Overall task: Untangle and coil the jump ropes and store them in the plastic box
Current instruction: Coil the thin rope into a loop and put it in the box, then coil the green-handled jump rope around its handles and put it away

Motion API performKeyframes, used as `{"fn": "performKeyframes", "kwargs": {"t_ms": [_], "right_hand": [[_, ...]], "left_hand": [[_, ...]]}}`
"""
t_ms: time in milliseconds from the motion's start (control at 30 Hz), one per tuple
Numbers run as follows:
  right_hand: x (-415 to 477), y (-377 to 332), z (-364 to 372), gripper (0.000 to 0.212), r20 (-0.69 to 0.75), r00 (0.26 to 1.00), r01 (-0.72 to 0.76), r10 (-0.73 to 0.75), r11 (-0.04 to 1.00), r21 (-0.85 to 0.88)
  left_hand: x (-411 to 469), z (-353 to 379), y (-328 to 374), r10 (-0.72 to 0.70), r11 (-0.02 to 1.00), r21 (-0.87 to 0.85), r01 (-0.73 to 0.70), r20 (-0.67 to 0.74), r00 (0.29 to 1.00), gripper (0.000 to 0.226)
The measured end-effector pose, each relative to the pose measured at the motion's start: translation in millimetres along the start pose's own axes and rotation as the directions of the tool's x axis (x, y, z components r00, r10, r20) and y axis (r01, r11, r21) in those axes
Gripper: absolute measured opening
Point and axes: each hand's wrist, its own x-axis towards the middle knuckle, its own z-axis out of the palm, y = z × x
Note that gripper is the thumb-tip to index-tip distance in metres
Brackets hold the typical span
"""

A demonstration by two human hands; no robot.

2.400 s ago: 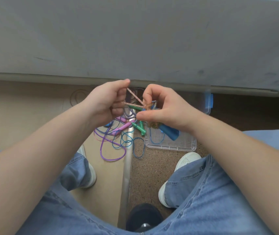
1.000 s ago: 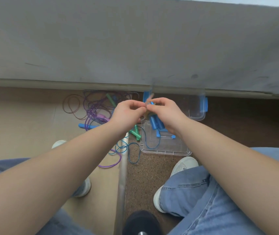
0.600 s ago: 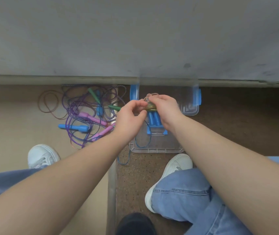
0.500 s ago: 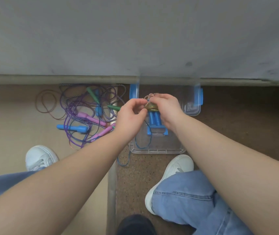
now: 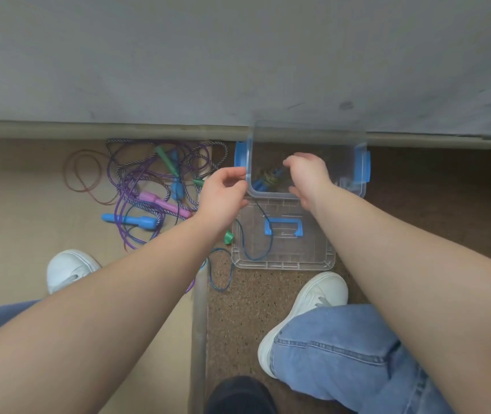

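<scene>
One coiled jump rope (image 5: 268, 179) down inside the plastic box (image 5: 357, 189), blue cord (image 5: 269, 243) trailing out over the lid (image 5: 313, 252) in front. Right hand (image 5: 308, 174) above the box, loosely curled, empty; left hand (image 5: 223, 194) at its left wall, grip unclear. Could snag that cord and drag the coil out, or jam the lid.

plastic box (image 5: 362, 167) against wall (image 5: 238, 55) | lid (image 5: 307, 252) before box | rope tangle (image 5: 154, 186) left of box | coiled rope (image 5: 269, 178) in box
</scene>
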Motion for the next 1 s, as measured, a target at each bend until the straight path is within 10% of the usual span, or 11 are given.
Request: {"fn": "performKeyframes", "kwargs": {"t_ms": [367,633,1000], "right_hand": [[-39,30,69,0.022,0.262,0.949,0.243,-0.174,0.936,-0.256],[-15,78,119,0.016,0.396,0.909,0.375,-0.128,0.667,-0.644],[12,134,145,0.043,0.483,0.875,0.477,-0.042,0.247,-0.843]], "left_hand": [[7,-60,-30,-0.118,0.993,0.007,0.121,-0.148,0.982,0.022],[26,-101,-67,-0.266,0.962,0.001,0.272,-0.207,0.941,0.023],[60,-166,-119,-0.066,0.604,0.773,0.195,-0.196,0.978,0.051]]}}
